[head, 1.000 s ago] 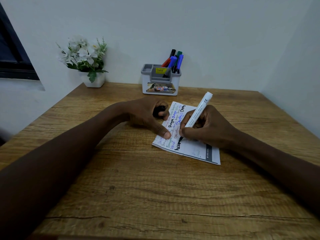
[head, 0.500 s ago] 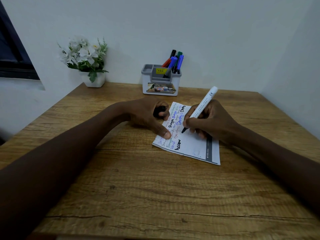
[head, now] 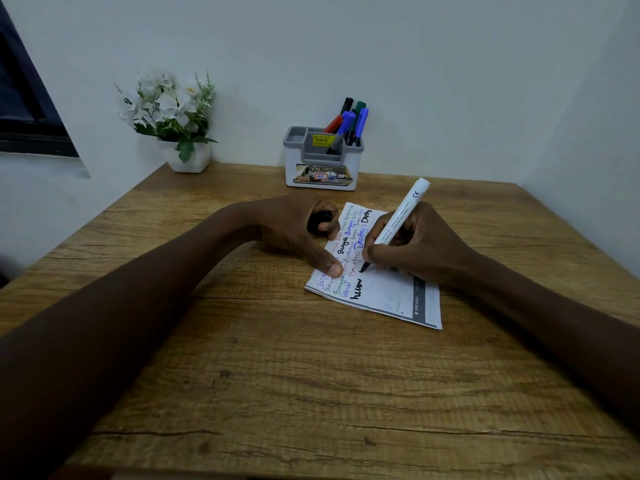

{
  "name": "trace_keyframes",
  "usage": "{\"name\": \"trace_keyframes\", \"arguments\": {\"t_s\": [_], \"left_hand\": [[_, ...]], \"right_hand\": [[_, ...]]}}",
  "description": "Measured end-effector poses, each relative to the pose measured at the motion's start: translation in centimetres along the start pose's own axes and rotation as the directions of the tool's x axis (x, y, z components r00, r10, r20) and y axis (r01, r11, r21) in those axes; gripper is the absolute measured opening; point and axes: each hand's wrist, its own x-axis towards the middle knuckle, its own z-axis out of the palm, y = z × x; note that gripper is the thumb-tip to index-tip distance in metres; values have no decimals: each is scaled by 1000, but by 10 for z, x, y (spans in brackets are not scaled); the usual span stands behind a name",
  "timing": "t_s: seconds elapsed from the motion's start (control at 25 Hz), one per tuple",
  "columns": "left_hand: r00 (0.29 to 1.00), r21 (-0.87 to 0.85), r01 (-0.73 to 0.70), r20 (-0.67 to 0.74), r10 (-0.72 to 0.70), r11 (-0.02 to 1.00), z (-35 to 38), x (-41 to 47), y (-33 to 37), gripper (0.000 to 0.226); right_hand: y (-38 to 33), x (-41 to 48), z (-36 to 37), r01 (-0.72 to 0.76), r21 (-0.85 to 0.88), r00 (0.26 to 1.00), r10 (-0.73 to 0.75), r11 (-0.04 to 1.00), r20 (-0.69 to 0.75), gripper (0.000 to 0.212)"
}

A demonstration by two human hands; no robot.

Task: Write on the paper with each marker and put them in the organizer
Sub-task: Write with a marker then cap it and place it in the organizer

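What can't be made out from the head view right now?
Head view only:
Black object: mostly hidden inside the left hand.
Paper: right part covered by the right hand; small handwriting too small to read.
Stored markers: lower ends hidden by the organizer walls.
White marker: label print blurred.

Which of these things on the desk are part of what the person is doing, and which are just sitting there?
In use: white marker in the right hand, black cap in the left hand, paper, organizer with stored markers.
Just there: flower pot, window.
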Motion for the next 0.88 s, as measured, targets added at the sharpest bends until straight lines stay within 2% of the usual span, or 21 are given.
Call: {"name": "trace_keyframes", "arguments": {"t_s": [0.4, 0.6, 0.88], "left_hand": [[1000, 25, -9, 2, 9, 1000, 0, 1, -1, 52], [1000, 20, -19, 3, 19, 1000, 0, 0, -1, 53], [1000, -21, -9, 3, 9, 1000, -1, 1, -1, 51]], "right_hand": [[1, 2, -1, -29, 8, 999, 29, 1000, -45, 7], [3, 4, -1, -21, -40, 998, 18, 999, -60, 11], [2, 4, -2, -33, -10, 998, 33, 999, -60, 11]]}}
